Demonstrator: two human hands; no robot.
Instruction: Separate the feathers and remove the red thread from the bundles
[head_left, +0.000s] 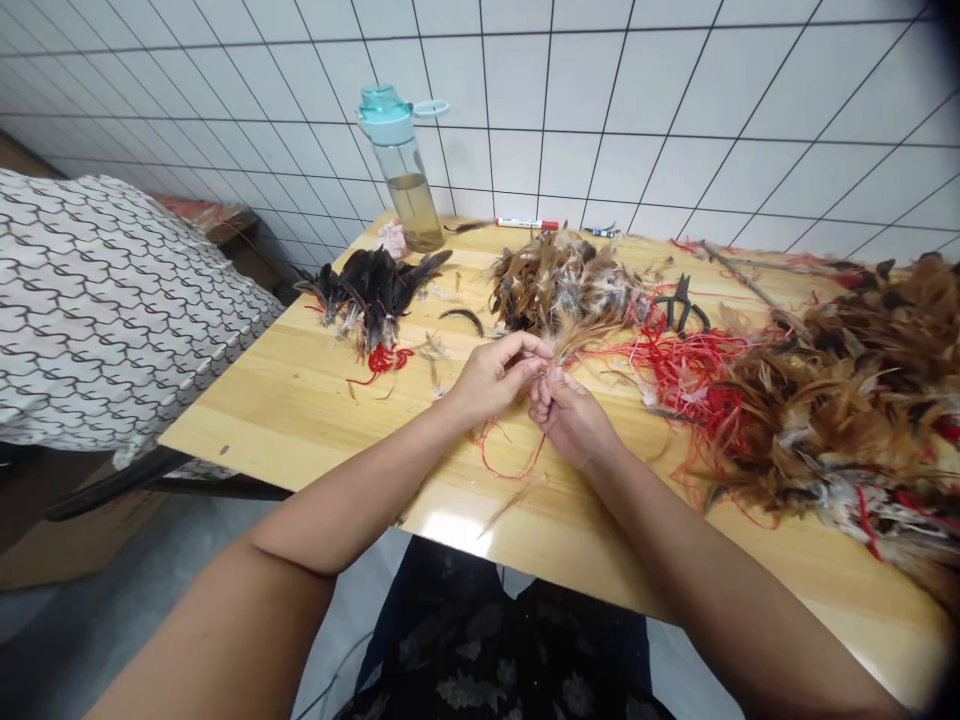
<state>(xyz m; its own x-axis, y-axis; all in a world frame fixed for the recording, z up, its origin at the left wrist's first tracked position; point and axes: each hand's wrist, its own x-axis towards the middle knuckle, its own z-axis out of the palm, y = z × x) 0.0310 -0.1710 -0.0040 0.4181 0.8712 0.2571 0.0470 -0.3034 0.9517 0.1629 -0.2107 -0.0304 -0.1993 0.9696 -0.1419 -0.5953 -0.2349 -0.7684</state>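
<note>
My left hand (501, 374) and my right hand (568, 412) meet above the middle of the table, both with fingers pinched. Tan feathers (579, 338) stick out just past my left fingertips, which close at their base. A thin red string (517, 474) loops down onto the wood below and runs up to my right fingers; the exact grip is partly hidden. Right behind the hands lies a heap of brown and grey feathers (559, 280). A tangle of red string (694, 365) spreads to the right of my right hand.
Large brown feather bundles (840, 400) cover the table's right side. Green-handled pliers (681, 305) lie behind the string. Black feathers (379, 295) tied with red string sit at left, near a water bottle (409, 180). A red-capped marker (526, 224) lies along the tiled wall.
</note>
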